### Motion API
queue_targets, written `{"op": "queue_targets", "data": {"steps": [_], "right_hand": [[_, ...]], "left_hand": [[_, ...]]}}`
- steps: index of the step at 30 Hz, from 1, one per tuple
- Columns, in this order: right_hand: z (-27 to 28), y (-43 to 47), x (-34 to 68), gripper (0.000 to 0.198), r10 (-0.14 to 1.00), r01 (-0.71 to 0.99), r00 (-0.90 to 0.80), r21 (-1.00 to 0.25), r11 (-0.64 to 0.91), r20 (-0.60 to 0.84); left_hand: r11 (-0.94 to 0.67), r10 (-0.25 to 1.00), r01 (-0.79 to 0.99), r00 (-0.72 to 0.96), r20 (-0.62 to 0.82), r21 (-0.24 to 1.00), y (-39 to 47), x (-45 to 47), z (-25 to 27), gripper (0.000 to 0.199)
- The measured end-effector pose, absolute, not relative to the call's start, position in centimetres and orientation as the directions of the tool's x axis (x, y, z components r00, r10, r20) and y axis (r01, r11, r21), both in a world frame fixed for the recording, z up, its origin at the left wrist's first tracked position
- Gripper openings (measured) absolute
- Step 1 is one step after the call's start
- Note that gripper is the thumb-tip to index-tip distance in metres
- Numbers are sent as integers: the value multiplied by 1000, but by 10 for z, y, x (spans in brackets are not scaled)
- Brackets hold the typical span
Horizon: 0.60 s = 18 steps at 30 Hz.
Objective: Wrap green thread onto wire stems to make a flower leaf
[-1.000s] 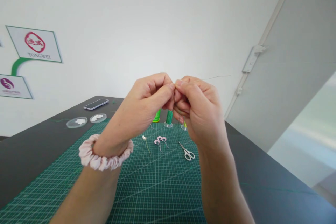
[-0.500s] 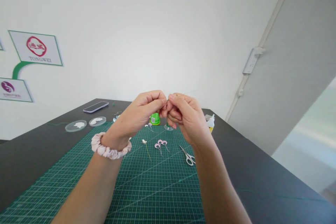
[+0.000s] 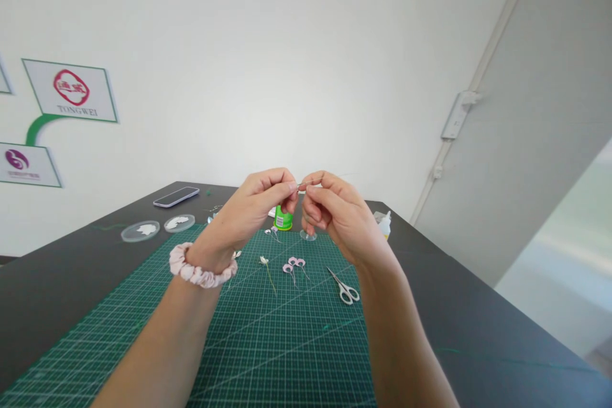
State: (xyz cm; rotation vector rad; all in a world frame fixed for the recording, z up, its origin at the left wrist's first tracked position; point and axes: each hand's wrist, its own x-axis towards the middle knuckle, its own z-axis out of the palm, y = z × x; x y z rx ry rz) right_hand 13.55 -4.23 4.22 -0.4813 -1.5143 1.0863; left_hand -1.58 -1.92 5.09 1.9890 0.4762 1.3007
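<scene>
My left hand [image 3: 265, 201], with a pale scrunchie [image 3: 201, 271] at its wrist, is raised over the mat and pinches a thin wire [image 3: 302, 185] between thumb and index finger. My right hand [image 3: 337, 210] curls round the same wire just beside it, its thumb a little below the index finger. A fine, faint end of the wire reaches past the right fingers toward the wall. What is inside the left fingertips is hidden. Below the hands lie several pink looped petals [image 3: 293, 262] on wire stems and a small white flower [image 3: 264, 261] on a green stem.
White-handled scissors [image 3: 345, 290] lie on the green cutting mat [image 3: 287, 344]. Behind the hands stand a green container [image 3: 283, 220] and a clear round base [image 3: 308, 236]. A glue bottle [image 3: 385, 224] is at right. Two shallow dishes [image 3: 139, 231] and a phone [image 3: 176, 197] sit at left.
The hands have come slightly apart, so a short piece of wire shows between them. My right index finger has lifted and straightened somewhat. The view has shifted slightly.
</scene>
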Motion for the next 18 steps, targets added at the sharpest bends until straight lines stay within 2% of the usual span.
{"op": "queue_targets", "data": {"steps": [11,14,18], "right_hand": [[43,-41,135,9,801,-283,-250,-832,477,544],[42,-39,133,9,795,-267,-217,-817,511,567],[43,-38,129,10,778,-208,-161,-792,574,607]], "left_hand": [[-579,703,-161,398,590,799,-23,-14,50,23],[-619,693,-127,376,615,775,-21,-15,49,23],[-732,638,-34,315,703,680,-20,-14,50,21]]}}
